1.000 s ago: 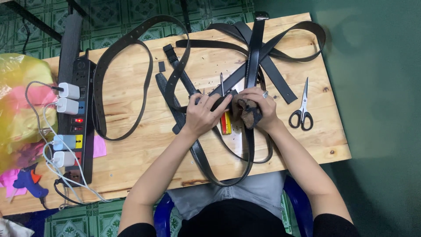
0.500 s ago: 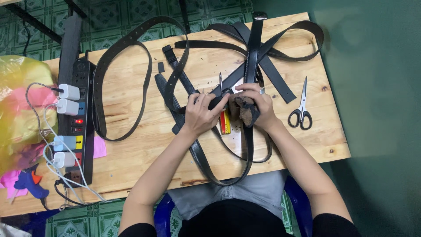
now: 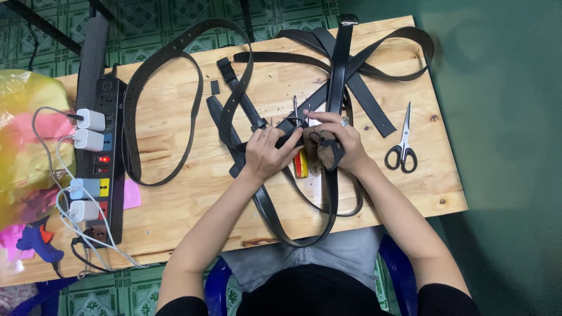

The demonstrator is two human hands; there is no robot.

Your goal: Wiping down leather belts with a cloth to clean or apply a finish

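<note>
Gripping black belt [image 3: 293, 126]: left hand [image 3: 266, 153], right hand [image 3: 336, 140]

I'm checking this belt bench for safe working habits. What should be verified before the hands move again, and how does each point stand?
1. Left hand presses the black belt to the table: ok.
2. Right hand holds the brown cloth against the belt: ok.
3. Scissors lie clear of both hands: ok.
4. Thin metal tool stands close to the fingers: not ok.
5. Loose belts overlap around the work spot: not ok.
6. Belt's loop hangs over the table's near edge: cannot tell if it snags.
</note>
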